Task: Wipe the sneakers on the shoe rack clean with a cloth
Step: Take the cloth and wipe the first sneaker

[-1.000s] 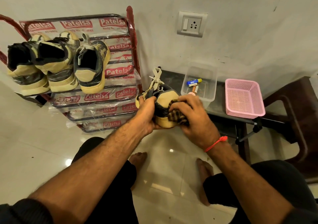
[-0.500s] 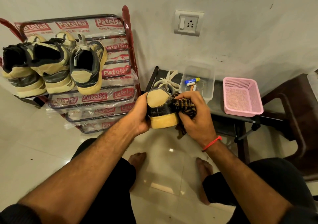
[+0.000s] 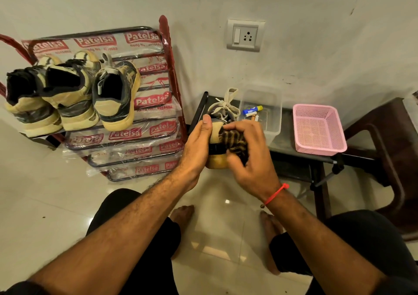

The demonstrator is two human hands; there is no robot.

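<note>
Now the left hand grips the sneaker by its heel, thumb up along the side, while the right hand clutches the checked cloth against the heel. Just behind sit a clear tub and pink basket; left, three sneakers on the shoe rack. Since half a second ago the cloth has slid from the shoe's side onto its heel.

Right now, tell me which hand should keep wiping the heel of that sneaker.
The right hand. It already grips the cloth against the sneaker heel, while the left hand holds the sneaker steady from the side.
</note>
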